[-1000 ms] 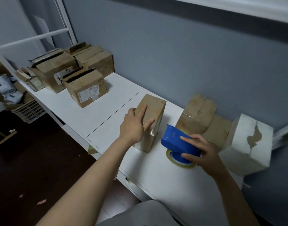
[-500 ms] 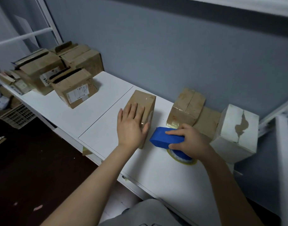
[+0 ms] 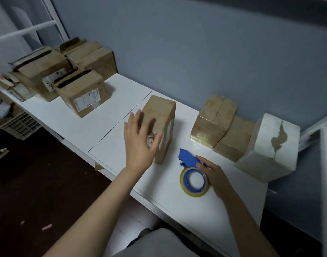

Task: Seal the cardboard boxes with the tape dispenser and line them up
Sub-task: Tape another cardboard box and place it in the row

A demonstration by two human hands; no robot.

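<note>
L hand [image 3: 140, 143] now spread wide over box [image 3: 160, 112] near end, no longer pressed flat. R hand [image 3: 214, 175] rests loose-fingered on tape dispenser [image 3: 188, 160], now lying flat on table [image 3: 107, 127]

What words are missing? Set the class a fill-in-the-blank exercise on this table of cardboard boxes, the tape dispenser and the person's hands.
1. The tape dispenser lying on the table is ____ in colour.
2. The torn box at the right end of the row by the wall is ____ in colour.
3. The right hand touches the tape dispenser, while the left hand is spread over a brown box and holds ____.

Missing words: blue; white; nothing.
</note>
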